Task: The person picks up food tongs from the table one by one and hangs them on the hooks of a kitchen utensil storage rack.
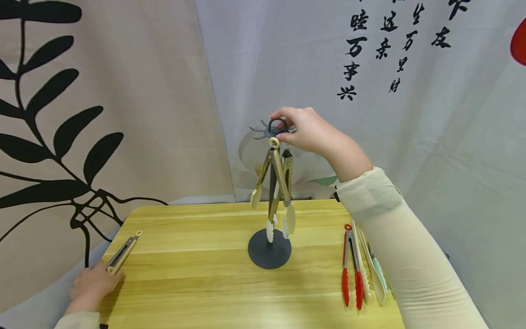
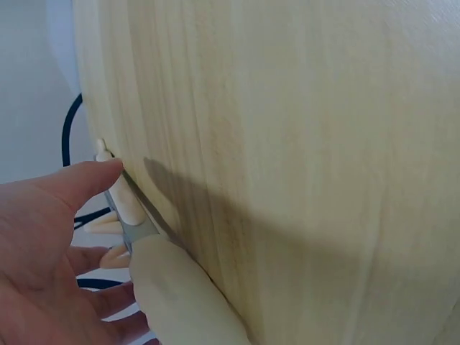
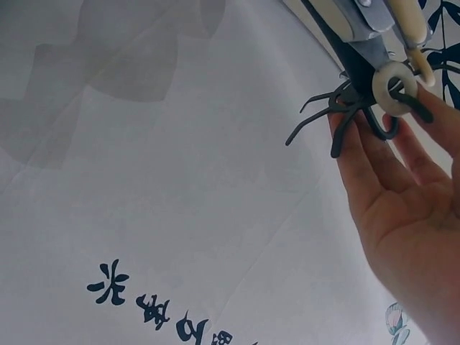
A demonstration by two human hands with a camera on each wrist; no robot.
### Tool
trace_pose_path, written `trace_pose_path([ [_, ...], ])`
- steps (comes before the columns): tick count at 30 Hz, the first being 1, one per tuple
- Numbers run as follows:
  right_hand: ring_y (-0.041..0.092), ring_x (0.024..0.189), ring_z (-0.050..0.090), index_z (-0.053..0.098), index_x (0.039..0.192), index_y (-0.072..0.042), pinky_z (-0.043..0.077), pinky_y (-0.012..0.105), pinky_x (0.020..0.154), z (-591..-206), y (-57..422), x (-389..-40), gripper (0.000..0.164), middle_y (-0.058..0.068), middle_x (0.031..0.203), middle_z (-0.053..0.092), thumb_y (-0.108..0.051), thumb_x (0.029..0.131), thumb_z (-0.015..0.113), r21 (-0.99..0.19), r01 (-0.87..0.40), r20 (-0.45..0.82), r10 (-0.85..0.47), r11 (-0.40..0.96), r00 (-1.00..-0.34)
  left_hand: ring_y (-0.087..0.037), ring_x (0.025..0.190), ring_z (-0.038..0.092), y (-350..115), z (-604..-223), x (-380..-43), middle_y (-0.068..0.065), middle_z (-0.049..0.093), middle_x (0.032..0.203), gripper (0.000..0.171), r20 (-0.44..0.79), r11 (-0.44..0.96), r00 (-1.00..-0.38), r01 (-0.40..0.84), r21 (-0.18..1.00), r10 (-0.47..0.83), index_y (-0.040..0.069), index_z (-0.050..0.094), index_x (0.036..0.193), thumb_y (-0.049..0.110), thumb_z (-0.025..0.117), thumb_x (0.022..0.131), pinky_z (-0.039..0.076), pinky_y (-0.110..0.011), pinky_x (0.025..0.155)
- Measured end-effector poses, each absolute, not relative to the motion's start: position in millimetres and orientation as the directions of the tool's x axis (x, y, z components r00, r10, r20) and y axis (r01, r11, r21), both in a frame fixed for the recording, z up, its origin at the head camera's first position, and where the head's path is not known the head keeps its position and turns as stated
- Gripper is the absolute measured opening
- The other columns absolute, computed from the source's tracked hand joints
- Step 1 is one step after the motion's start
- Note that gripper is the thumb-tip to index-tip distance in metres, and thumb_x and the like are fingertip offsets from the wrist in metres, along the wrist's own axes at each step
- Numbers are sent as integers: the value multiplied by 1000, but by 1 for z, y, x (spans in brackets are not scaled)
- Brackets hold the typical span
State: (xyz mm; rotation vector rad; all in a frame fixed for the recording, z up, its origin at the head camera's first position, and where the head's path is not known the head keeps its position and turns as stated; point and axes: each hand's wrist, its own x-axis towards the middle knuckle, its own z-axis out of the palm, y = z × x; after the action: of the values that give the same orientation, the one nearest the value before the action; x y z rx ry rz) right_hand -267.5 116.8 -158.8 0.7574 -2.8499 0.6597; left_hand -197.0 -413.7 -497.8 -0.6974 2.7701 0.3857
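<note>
My right hand (image 1: 307, 131) holds the top of a dark metal utensil stand (image 1: 269, 256), its fingers around the upper loop and hooks. Several cream-handled tongs (image 1: 281, 177) hang from the stand, with pale or white tips pointing down. In the right wrist view, one tongs' cream ring (image 3: 394, 88) sits over a hook beside the thumb. At the table's left edge my left hand (image 1: 93, 282) grips another pair of cream tongs (image 1: 125, 250). The left wrist view has the thumb over these tongs (image 2: 183, 295), with the other fingers on their outer side.
Red-tipped tongs (image 1: 352, 269) lie at the right of the wooden table (image 1: 193, 274), beside cream and mint-tipped utensils (image 1: 371, 272) partly behind the right sleeve. A printed cloth curtain (image 1: 164, 100) hangs behind the table.
</note>
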Motion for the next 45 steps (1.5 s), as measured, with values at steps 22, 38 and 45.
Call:
trace_pose_path([
  [22,20,114,56,48,136,-13,46,36,95,-160,115,-269,48,5,118,61,-17,91,63,-378,-490,216,-440,786,-872,-49,93,55,-425,-500,-190,-38,51,105,45,-328,849,-846,-495,184,-422,-15,40,116,16,54,86,49,-52,70],
  [38,19,114,57,46,138,-17,46,36,95,-161,114,-271,48,4,121,61,-18,92,61,-386,-474,194,-433,791,-880,-48,96,55,-416,-493,-193,-37,49,112,53,-313,852,-864,-471,228,-394,-9,38,121,26,56,87,47,-54,68],
  [45,19,115,56,46,138,-17,46,36,95,-162,114,-272,48,5,121,60,-17,92,61,-386,-477,194,-436,790,-879,-55,105,47,-404,-480,-195,-40,41,123,73,-250,874,-913,-390,291,-324,-9,28,135,38,58,88,47,-59,71],
])
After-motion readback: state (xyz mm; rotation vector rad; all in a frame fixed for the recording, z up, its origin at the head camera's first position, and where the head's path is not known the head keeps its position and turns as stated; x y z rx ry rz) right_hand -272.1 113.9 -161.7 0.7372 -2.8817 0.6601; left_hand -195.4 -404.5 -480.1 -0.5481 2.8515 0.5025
